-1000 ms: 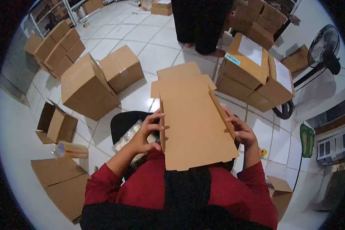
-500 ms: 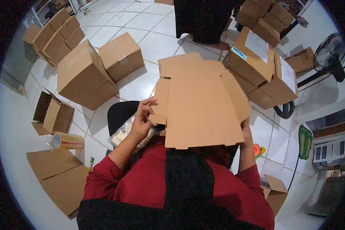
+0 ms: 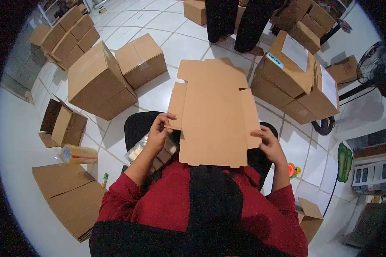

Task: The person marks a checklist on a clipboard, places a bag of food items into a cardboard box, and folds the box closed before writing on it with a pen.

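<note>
A flat, unfolded cardboard box blank (image 3: pixel 212 115) lies over my lap, with side flaps and small tabs along its near edge. My left hand (image 3: pixel 160 132) pinches the lower corner of its left flap between thumb and fingers. On the opposite side, my right hand (image 3: pixel 269 144) has its fingers on the right flap's edge, thumb tucked close to the board. Beside my left forearm, a clear plastic bag of pale blocks (image 3: pixel 158 159) rests on my leg, partly covered by my arm and the blank.
Closed cartons (image 3: pixel 96 81) stand at front left, and papered cartons (image 3: pixel 283 77) at front right. Another person's legs (image 3: pixel 240 21) are ahead. At left are an open box (image 3: pixel 64 126), a tape roll (image 3: pixel 79 154) and flattened cardboard (image 3: pixel 68 197). A fan (image 3: pixel 373 68) stands right.
The blank has straightened and its right side has swung left and flattened. My right hand has come up onto the right flap. The other person's legs have shifted and parted.
</note>
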### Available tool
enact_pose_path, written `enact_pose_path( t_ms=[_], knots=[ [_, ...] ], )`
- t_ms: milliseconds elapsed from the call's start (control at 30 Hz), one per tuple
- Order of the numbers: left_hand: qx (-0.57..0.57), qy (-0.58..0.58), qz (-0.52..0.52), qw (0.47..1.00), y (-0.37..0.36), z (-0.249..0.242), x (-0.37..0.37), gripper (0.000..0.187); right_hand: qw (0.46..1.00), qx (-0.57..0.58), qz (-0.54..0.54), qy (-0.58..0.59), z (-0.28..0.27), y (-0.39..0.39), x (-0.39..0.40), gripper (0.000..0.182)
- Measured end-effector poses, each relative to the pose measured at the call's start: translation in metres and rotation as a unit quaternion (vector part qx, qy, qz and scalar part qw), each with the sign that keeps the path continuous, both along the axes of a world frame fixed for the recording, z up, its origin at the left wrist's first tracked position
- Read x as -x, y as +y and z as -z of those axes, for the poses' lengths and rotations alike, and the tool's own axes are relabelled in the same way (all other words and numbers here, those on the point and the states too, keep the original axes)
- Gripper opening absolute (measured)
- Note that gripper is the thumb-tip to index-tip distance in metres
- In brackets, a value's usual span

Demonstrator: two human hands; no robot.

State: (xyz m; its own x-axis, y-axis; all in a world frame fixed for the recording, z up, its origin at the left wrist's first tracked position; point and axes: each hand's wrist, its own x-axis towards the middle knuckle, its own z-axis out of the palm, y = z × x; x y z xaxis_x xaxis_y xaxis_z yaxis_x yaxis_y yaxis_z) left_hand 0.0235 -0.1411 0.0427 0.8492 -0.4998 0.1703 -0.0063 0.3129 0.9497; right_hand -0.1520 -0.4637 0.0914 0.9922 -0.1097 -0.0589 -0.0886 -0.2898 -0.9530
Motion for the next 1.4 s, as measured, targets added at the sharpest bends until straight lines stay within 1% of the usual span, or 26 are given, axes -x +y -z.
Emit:
enact_pose_path(
  t_ms=[33, 67, 167, 233, 367, 400, 433, 467, 500, 533, 567, 600, 667, 700, 733, 800, 833, 933, 967, 1000, 1067, 1100, 1167, 1200, 1267, 1400],
  knots=[
    [0.004, 0.014, 0.003, 1.0, 0.0, 0.001, 0.001, 0.02, 0.997, 0.064, 0.024, 0.021, -0.004, 0.007, -0.002, 0.034],
    [0.003, 0.014, 0.002, 1.0, -0.001, 0.001, 0.001, 0.02, 0.997, 0.064, 0.023, 0.021, -0.002, 0.01, -0.003, 0.034],
    [-0.025, 0.001, -0.021, 0.999, -0.002, -0.003, 0.0, 0.017, 0.999, 0.052, 0.01, 0.013, 0.005, 0.012, -0.003, 0.032],
    [-0.082, 0.071, -0.034, 0.994, 0.0, -0.005, -0.001, 0.018, 0.999, 0.001, 0.024, 0.027, 0.004, 0.01, -0.003, 0.029],
    [-0.059, 0.087, -0.032, 0.994, 0.0, 0.002, -0.003, 0.022, 0.999, -0.017, 0.037, -0.002, 0.021, 0.001, -0.002, 0.024],
    [-0.081, 0.105, -0.038, 0.99, 0.0, 0.003, -0.002, 0.021, 0.985, -0.155, 0.073, 0.028, 0.026, 0.003, -0.004, 0.021],
    [-0.103, 0.121, -0.043, 0.986, -0.002, 0.003, -0.001, 0.021, 0.949, -0.29, 0.108, 0.057, 0.029, 0.003, -0.004, 0.017],
    [-0.103, 0.121, -0.042, 0.986, -0.005, 0.003, 0.002, 0.021, 0.949, -0.29, 0.108, 0.057, 0.031, 0.005, -0.003, 0.017],
    [-0.101, 0.055, -0.06, 0.992, -0.009, 0.001, 0.006, 0.022, 0.98, -0.162, 0.111, 0.044, 0.022, 0.018, -0.007, 0.013],
    [-0.099, -0.011, -0.078, 0.992, -0.014, -0.006, 0.01, 0.023, 0.993, -0.032, 0.111, 0.029, 0.018, 0.028, -0.01, 0.011],
    [-0.246, -0.119, -0.098, 0.957, -0.016, -0.016, 0.013, 0.028, 0.991, 0.063, 0.115, 0.023, 0.032, 0.032, -0.01, 0.011],
    [-0.248, -0.116, -0.098, 0.957, -0.021, -0.021, 0.017, 0.028, 0.988, 0.067, 0.136, 0.018, 0.02, 0.049, -0.013, 0.012],
    [-0.246, -0.164, -0.124, 0.947, -0.032, -0.029, 0.025, 0.03, 0.966, 0.204, 0.161, -0.007, 0.029, 0.058, -0.017, 0.016],
    [-0.305, -0.201, -0.143, 0.92, -0.034, -0.035, 0.027, 0.036, 0.966, 0.203, 0.16, -0.007, 0.025, 0.064, -0.019, 0.016],
    [-0.305, -0.202, -0.144, 0.919, -0.037, -0.035, 0.028, 0.036, 0.957, 0.223, 0.184, -0.001, 0.017, 0.07, -0.021, 0.018],
    [-0.31, -0.134, -0.151, 0.929, -0.044, -0.036, 0.031, 0.046, 0.947, 0.243, 0.21, 0.004, 0.013, 0.072, -0.023, 0.02],
    [-0.325, -0.125, -0.125, 0.929, -0.046, -0.038, 0.033, 0.051, 0.944, 0.263, 0.2, 0.011, 0.015, 0.072, -0.023, 0.022],
    [-0.348, -0.157, -0.107, 0.918, -0.048, -0.033, 0.039, 0.052, 0.942, 0.295, 0.16, 0.026, 0.023, 0.068, -0.02, 0.027],
    [-0.361, -0.181, -0.089, 0.911, -0.045, -0.036, 0.043, 0.043, 0.942, 0.307, 0.13, 0.035, 0.024, 0.067, -0.018, 0.032],
    [-0.362, -0.18, -0.088, 0.911, -0.041, -0.029, 0.041, 0.043, 0.942, 0.306, 0.13, 0.036, 0.02, 0.066, -0.015, 0.032],
    [-0.308, -0.209, 0.009, 0.928, -0.028, -0.008, 0.031, 0.044, 0.953, 0.3, 0.02, 0.03, 0.006, 0.063, -0.009, 0.05],
    [-0.309, -0.208, 0.008, 0.928, -0.021, -0.003, 0.027, 0.044, 0.953, 0.299, 0.019, 0.031, 0.009, 0.058, -0.005, 0.05],
    [-0.279, -0.245, 0.13, 0.919, -0.006, 0.004, 0.02, 0.054, 0.941, 0.33, -0.055, 0.053, 0.017, 0.051, 0.003, 0.066],
    [-0.281, -0.244, 0.131, 0.919, 0.0, 0.009, 0.019, 0.054, 0.941, 0.328, -0.055, 0.054, 0.016, 0.052, 0.005, 0.066],
    [-0.271, -0.274, 0.223, 0.895, 0.009, 0.017, 0.019, 0.069, 0.95, 0.301, -0.081, 0.03, 0.009, 0.053, 0.009, 0.077],
    [-0.264, -0.266, 0.182, 0.909, 0.005, -0.011, 0.027, 0.079, 0.962, 0.26, -0.077, 0.021, 0.0, 0.054, -0.002, 0.079]
  ],
)
